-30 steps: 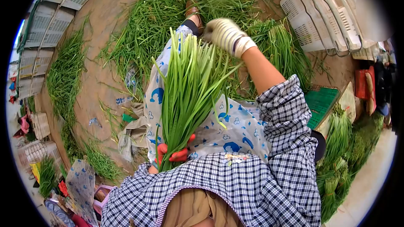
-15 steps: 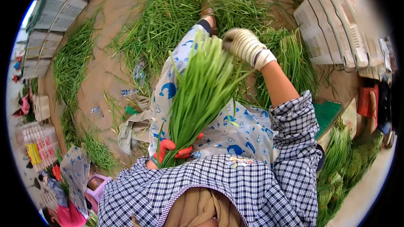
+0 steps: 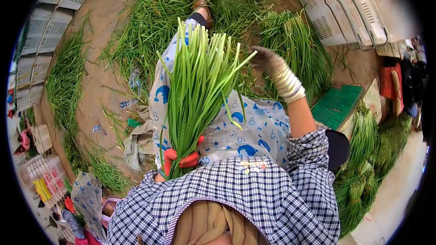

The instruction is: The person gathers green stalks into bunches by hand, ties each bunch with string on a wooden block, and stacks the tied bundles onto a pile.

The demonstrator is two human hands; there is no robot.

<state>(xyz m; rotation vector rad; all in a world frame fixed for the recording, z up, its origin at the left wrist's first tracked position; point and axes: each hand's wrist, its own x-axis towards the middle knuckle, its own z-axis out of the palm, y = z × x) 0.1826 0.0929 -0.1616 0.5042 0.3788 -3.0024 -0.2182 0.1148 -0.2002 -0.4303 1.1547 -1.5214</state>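
My left hand (image 3: 181, 159), in a red glove, is wrapped round the lower part of a bunch of long green stalks (image 3: 195, 86) above my lap. The pale cut ends fan out toward the top of the view. My right hand (image 3: 268, 61), in a striped white glove with dark fingertips, is at the upper right of the bunch. Its fingers meet the pale end of one stalk that leans out to the right. Under the bunch lies a clear plastic apron (image 3: 245, 131) with blue prints.
Loose green stalks (image 3: 154, 27) cover the floor ahead. A stacked heap (image 3: 299, 41) lies at the right, near white crates (image 3: 327, 13) and a green board (image 3: 338, 104). Tied bundles (image 3: 359, 186) lie at the lower right. More crates (image 3: 38, 41) line the left.
My right hand has moved from beside the top of the bunch down and to the right, and one stalk end now sticks out toward it. My left hand keeps its hold.
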